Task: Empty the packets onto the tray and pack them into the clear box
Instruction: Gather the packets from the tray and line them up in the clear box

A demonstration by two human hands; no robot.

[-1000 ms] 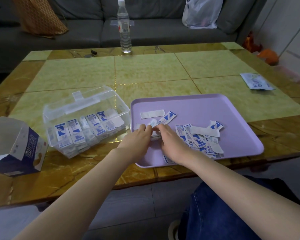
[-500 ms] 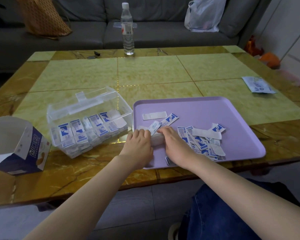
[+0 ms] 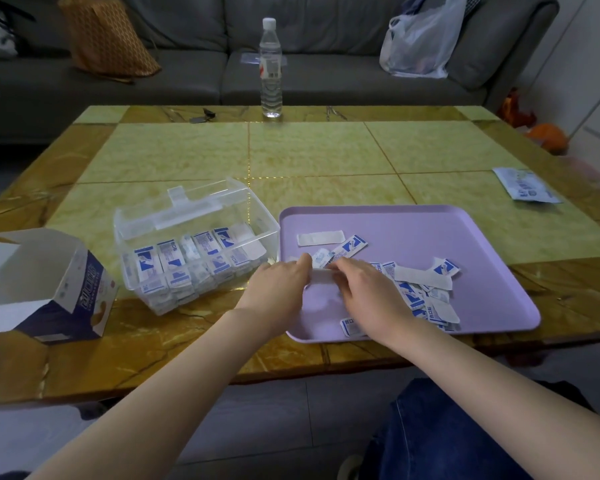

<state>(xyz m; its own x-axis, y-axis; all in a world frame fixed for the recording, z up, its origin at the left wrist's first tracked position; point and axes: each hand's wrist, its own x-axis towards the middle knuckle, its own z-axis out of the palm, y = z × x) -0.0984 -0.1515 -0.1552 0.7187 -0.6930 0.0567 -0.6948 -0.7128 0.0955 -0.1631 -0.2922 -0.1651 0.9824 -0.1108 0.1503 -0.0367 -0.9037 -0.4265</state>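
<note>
A lilac tray [image 3: 465,237] lies on the table with several blue-and-white packets [image 3: 420,289] scattered across its near right part. To its left stands the clear box [image 3: 194,244], lid tipped back, rows of packets standing inside. My left hand [image 3: 278,285] and my right hand [image 3: 368,289] meet over the tray's near left corner. Between them they hold a small stack of white packets [image 3: 321,277], fingers curled at each end. Two more packets [image 3: 329,242] lie just beyond the hands.
An open cardboard carton [image 3: 45,289] lies on its side at the left. A flat empty pouch [image 3: 525,185] rests at the table's right edge. A water bottle [image 3: 270,69] stands at the far edge before a grey sofa.
Both hands have stayed at the tray's near left corner, closing in on the small stack of packets and drawing it together. The view has tilted slightly.
</note>
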